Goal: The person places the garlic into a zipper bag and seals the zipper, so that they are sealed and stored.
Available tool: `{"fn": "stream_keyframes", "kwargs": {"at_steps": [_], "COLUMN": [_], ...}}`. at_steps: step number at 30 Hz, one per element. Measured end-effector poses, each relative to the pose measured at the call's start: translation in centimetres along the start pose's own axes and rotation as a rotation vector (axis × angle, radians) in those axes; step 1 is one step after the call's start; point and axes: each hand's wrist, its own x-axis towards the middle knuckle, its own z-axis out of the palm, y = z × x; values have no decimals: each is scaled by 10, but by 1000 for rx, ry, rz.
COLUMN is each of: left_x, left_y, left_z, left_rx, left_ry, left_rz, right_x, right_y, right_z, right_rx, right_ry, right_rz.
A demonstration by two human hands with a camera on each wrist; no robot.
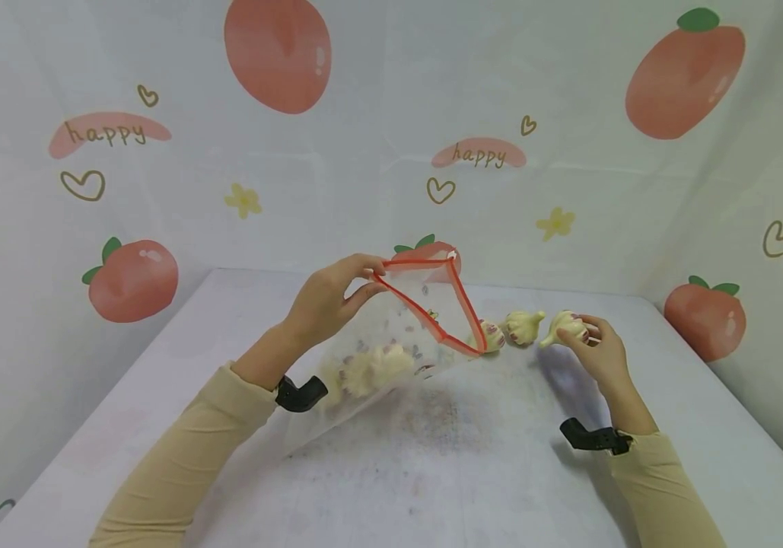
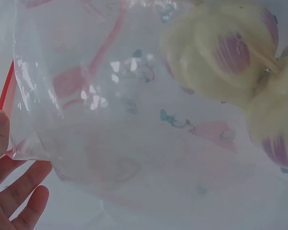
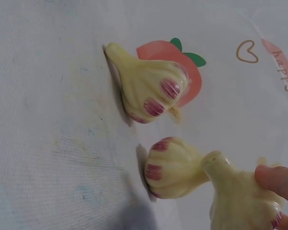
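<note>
Pale tabletop (image 1: pixel 501 472), fruit-print backdrop (image 1: pixel 364 152).
Left hand (image 1: pixel 326 301) pinching red-rimmed bag (image 1: pixel 391 320), near and right of it; right hand (image 1: pixel 599 354) gripping garlic bulb (image 1: pixel 565 327), two loose bulbs (image 1: pixel 523 328) further left.

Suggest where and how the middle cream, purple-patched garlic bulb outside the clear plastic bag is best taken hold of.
I would grip the middle bulb by its wide body, from above and the near side: it lies with its narrow stem pointing right, and another cream, purple-patched bulb sits close on its left.
</note>
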Motion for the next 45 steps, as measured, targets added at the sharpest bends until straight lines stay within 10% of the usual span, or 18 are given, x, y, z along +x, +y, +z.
{"fn": "stream_keyframes", "kwargs": {"at_steps": [45], "left_x": [-13], "left_y": [5], "left_z": [24], "left_rx": [-23], "left_ry": [-77], "left_rz": [-23], "right_x": [-27], "right_y": [-54], "right_z": [7], "right_rx": [9], "right_ry": [-61], "right_rz": [-173]}}
